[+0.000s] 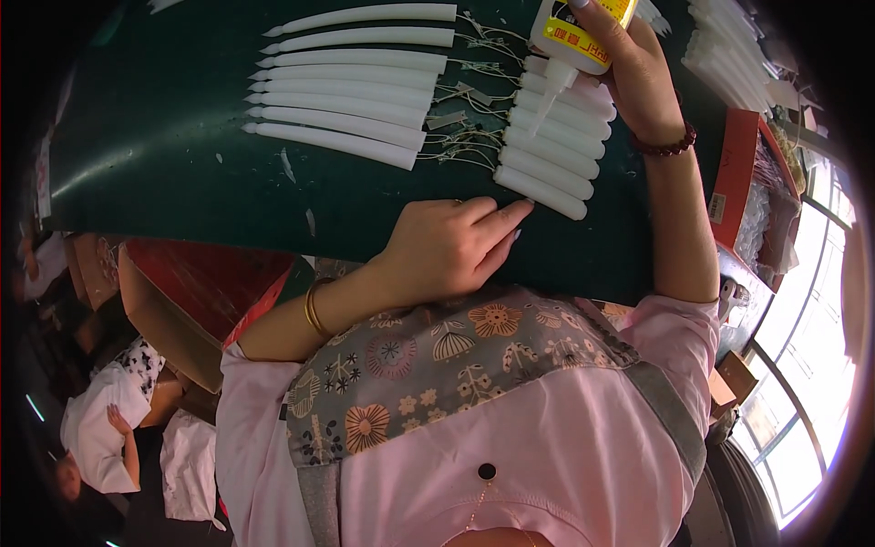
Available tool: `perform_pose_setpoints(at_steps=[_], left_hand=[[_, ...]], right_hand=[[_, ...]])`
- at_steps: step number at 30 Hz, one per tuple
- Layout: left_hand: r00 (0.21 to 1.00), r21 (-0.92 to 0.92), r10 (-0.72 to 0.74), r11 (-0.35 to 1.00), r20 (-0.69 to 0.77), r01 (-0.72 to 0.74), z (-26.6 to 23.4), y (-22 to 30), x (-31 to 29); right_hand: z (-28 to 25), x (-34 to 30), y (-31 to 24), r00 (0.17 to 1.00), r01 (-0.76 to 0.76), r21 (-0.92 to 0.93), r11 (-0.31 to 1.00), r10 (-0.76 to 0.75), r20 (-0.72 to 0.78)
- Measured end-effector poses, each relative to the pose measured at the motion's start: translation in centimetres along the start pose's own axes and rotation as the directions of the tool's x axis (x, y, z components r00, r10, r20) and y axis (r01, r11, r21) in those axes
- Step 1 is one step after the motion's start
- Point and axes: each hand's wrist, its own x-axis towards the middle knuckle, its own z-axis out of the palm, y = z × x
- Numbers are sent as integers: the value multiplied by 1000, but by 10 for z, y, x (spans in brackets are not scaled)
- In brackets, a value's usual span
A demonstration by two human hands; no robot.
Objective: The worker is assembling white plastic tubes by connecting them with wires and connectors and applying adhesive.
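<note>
one bottle, likely light and squeezy, best held mid-body; right hand clasps it, left hand touches a smooth tube, pinch unclear, near the front edge of the bench.

On the table, candles lie beyond the left hand; wires run rightward from them to tubes by its fingertips. Above the tubes, the right hand holds a bottle.

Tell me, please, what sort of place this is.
Probably an assembly workshop: wired white candle-shaped sticks lie on a green table, the right hand holds a squeeze bottle, and a cardboard box stands nearby.
</note>
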Motion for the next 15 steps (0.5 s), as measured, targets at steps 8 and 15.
perform_pose_setpoints(at_steps=[8, 15], left_hand=[[1000, -6, 2, 1000, -1, -2, 1, 0, 0], [1000, -17, -3, 1000, -11, 3, 1, 1, 1]], right_hand=[[-5, 4, 8, 999, 48, 26, 999, -48, 21], [-6, 3, 3, 1000, 22, -5, 1000, -22, 21]])
